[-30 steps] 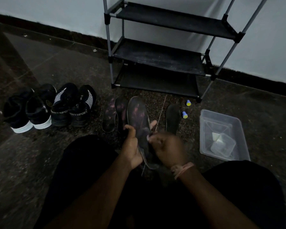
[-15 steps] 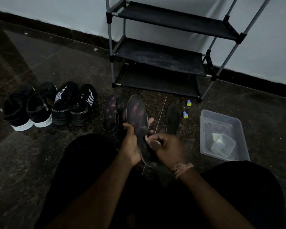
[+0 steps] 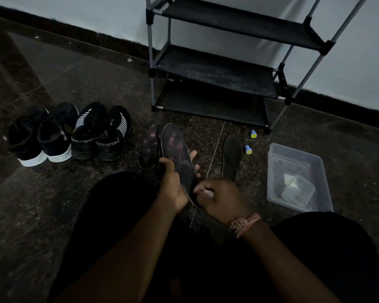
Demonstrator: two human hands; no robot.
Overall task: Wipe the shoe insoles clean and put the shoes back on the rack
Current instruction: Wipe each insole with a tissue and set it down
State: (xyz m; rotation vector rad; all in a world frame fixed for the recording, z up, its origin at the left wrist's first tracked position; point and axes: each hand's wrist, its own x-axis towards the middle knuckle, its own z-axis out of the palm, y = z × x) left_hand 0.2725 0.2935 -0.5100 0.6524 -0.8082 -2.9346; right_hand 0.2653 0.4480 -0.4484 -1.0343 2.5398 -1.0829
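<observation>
Your left hand (image 3: 172, 184) grips the insole (image 3: 177, 154) by its near half, thumb over the left edge and fingertips (image 3: 193, 154) showing past the right edge — the insole stands tilted, toe end pointing away from you toward the rack (image 3: 217, 68). Your right hand (image 3: 222, 199) is curled round a small pale wipe (image 3: 207, 192) and presses it against the heel end, just right of the left-hand grip. A frayed band (image 3: 244, 223) sits on that wrist.

Just beyond and left of the gripped insole, two more insoles (image 3: 148, 145) lie on the floor (image 3: 53, 215), partly hidden behind it. Right of the grip lies a fourth, dark insole (image 3: 232, 156), near two small blue-and-yellow caps (image 3: 247, 149). Further right — a clear plastic tub (image 3: 298, 178) with a smaller container inside; contents too dim to tell.

Well left of the grip, four dark shoes (image 3: 74, 132) stand side by side on the floor, heels toward you. The rack shelves hold nothing visible.
</observation>
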